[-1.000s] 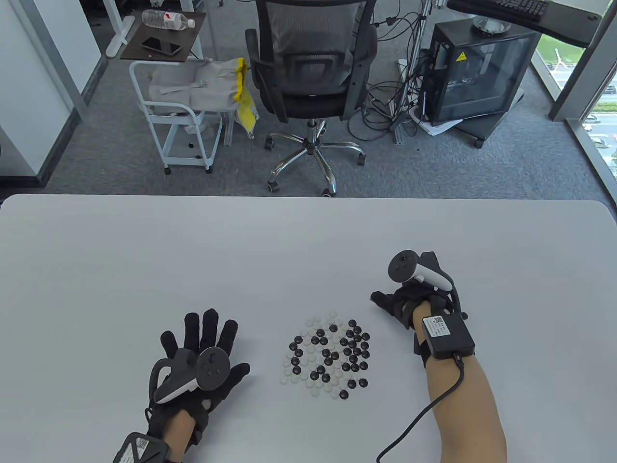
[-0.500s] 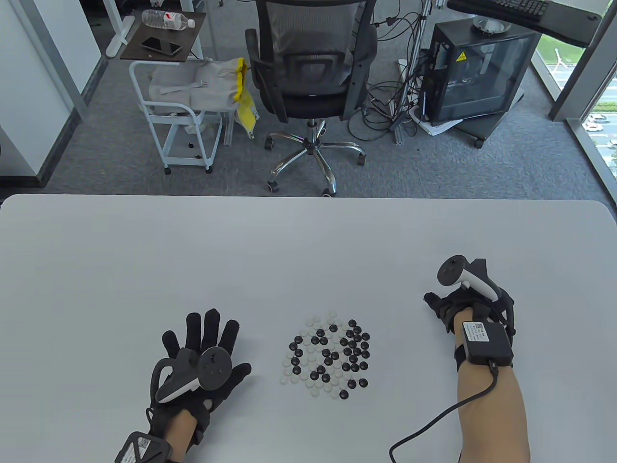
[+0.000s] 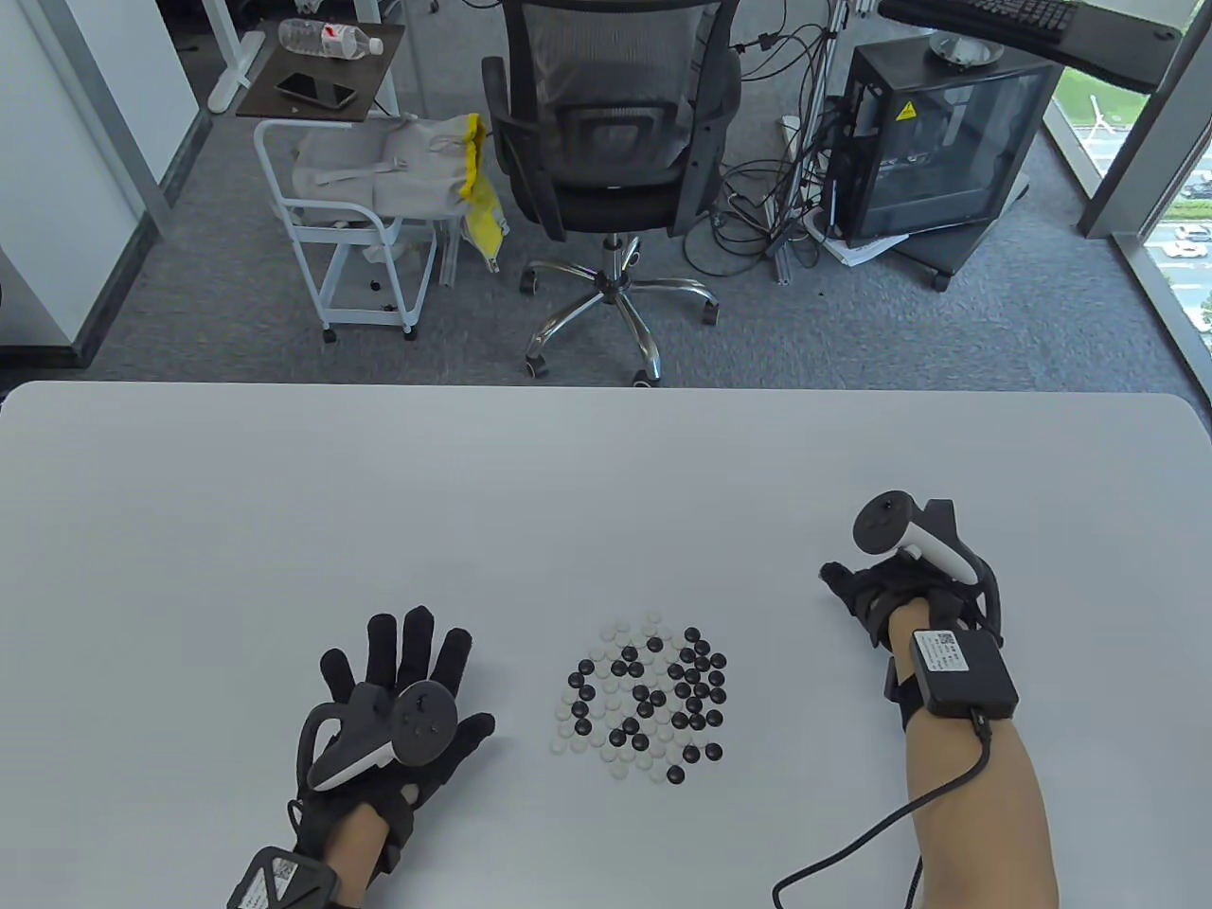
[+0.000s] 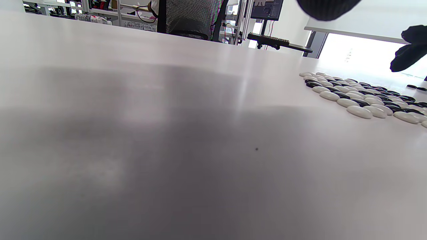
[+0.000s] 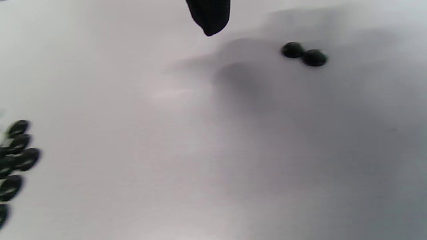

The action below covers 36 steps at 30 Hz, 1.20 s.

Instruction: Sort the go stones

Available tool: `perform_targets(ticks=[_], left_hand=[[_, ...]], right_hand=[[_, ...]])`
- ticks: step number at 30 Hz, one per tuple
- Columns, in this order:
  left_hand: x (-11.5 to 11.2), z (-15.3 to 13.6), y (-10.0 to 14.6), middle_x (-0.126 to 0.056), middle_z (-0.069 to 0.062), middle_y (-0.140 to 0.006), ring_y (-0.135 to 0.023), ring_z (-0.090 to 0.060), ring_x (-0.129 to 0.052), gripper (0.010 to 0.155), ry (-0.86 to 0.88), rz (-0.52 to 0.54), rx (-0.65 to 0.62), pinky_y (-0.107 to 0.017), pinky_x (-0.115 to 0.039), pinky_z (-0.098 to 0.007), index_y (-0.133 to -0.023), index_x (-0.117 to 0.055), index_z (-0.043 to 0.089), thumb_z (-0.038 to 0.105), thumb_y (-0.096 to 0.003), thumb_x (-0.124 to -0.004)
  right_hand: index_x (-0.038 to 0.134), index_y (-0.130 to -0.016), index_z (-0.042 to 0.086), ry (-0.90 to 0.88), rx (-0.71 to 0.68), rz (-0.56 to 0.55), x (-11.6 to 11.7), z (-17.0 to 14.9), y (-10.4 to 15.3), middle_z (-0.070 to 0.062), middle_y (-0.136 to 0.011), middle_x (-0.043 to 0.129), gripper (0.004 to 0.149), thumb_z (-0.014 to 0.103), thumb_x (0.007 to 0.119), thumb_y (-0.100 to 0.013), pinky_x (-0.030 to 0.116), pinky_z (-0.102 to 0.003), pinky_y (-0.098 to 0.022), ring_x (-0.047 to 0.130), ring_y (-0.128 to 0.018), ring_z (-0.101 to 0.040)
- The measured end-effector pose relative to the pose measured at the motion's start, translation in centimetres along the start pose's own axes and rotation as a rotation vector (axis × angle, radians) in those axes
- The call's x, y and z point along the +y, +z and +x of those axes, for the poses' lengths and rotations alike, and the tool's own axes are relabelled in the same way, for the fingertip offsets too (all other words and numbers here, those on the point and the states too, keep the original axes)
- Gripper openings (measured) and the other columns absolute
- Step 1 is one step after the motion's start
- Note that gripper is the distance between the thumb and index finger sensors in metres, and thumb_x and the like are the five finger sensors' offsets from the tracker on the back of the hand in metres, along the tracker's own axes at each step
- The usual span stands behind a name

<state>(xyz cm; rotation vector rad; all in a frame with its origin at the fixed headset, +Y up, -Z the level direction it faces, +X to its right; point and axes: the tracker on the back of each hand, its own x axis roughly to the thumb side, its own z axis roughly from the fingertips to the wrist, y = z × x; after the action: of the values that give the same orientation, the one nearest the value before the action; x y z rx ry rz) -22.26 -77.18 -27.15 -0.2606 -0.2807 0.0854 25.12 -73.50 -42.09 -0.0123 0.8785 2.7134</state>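
Starting a black group: two black stones (image 5: 303, 54) lie at 3 o'clock of the mixed pile (image 3: 644, 701); my right hand (image 3: 895, 592), grip unreadable, must fetch another, left hand (image 3: 402, 705) flat, fingers spread.

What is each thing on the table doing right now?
Stone pile: black and white mixed, lying flat, untouched.
Two black stones: set apart on the table, side by side, under the right hand.
Left hand: flat on the table, fingers spread, holding nothing.
Right hand: above the table beside the pile; its grip is hidden.
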Motion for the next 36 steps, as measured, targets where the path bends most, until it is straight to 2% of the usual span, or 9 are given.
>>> perform_targets(ticks=[2, 6, 10, 15, 19, 23, 36], left_hand=[[0.0, 0.0, 0.0, 0.017, -0.023, -0.115, -0.097, -0.053, 0.020, 0.086, -0.002, -0.001, -0.001, -0.049, 0.005, -0.083, -0.118, -0.004, 0.020, 0.064, -0.0587, -0.050], [0.0, 0.0, 0.0, 0.017, -0.023, -0.115, -0.097, -0.053, 0.020, 0.086, -0.002, -0.006, 0.004, -0.049, 0.006, -0.083, -0.118, -0.004, 0.020, 0.064, -0.0587, -0.050], [0.1, -0.1, 0.2, 0.017, -0.023, -0.115, -0.097, -0.053, 0.020, 0.086, 0.003, 0.002, 0.008, -0.049, 0.006, -0.083, -0.118, -0.004, 0.020, 0.064, -0.0587, -0.050], [0.6, -0.2, 0.5, 0.017, -0.023, -0.115, -0.097, -0.053, 0.020, 0.086, 0.012, 0.023, 0.006, -0.049, 0.006, -0.083, -0.118, -0.004, 0.020, 0.064, -0.0587, -0.050], [0.7, -0.4, 0.7, 0.017, -0.023, -0.115, -0.097, -0.053, 0.021, 0.086, 0.024, 0.028, 0.010, -0.049, 0.006, -0.083, -0.118, -0.004, 0.020, 0.064, -0.0588, -0.050], [0.7, -0.6, 0.7, 0.017, -0.023, -0.115, -0.096, -0.053, 0.021, 0.086, 0.028, 0.026, 0.014, -0.049, 0.006, -0.083, -0.118, -0.004, 0.020, 0.064, -0.0587, -0.050], [0.7, -0.7, 0.7, 0.017, -0.023, -0.115, -0.097, -0.053, 0.021, 0.086, 0.026, 0.022, 0.015, -0.049, 0.006, -0.083, -0.118, -0.005, 0.020, 0.064, -0.0587, -0.050]], right_hand=[[0.069, -0.111, 0.001, -0.027, -0.159, 0.073, 0.7, 2.7, 0.1, -0.043, -0.115, 0.012, 0.072, 0.050, 0.048, -0.062, 0.007, -0.092, -0.051, -0.005, -0.092, -0.068], [0.069, -0.111, 0.003, 0.053, -0.313, 0.139, 2.3, 7.4, 0.3, -0.042, -0.115, 0.013, 0.071, 0.050, 0.048, -0.062, 0.009, -0.092, -0.052, -0.003, -0.093, -0.068], [0.068, -0.111, 0.004, 0.095, -0.384, 0.178, 4.1, 10.2, -0.2, -0.041, -0.115, 0.013, 0.070, 0.051, 0.048, -0.062, 0.010, -0.092, -0.053, -0.003, -0.093, -0.068], [0.067, -0.112, 0.005, 0.114, -0.381, 0.207, 5.5, 11.2, -1.3, -0.041, -0.115, 0.012, 0.070, 0.050, 0.048, -0.062, 0.010, -0.092, -0.053, -0.003, -0.093, -0.068], [0.067, -0.112, 0.006, 0.092, -0.366, 0.226, 6.1, 10.6, -1.9, -0.042, -0.114, 0.012, 0.069, 0.050, 0.048, -0.062, 0.010, -0.092, -0.053, -0.003, -0.093, -0.068], [0.066, -0.112, 0.007, 0.077, -0.311, 0.193, 5.2, 9.0, -2.0, -0.041, -0.115, 0.013, 0.069, 0.051, 0.049, -0.062, 0.009, -0.092, -0.052, -0.002, -0.093, -0.068], [0.071, -0.110, 0.005, 0.003, -0.015, 0.080, 1.7, -1.9, -0.3, -0.041, -0.115, 0.014, 0.070, 0.051, 0.049, -0.062, 0.008, -0.092, -0.053, -0.003, -0.093, -0.068]])
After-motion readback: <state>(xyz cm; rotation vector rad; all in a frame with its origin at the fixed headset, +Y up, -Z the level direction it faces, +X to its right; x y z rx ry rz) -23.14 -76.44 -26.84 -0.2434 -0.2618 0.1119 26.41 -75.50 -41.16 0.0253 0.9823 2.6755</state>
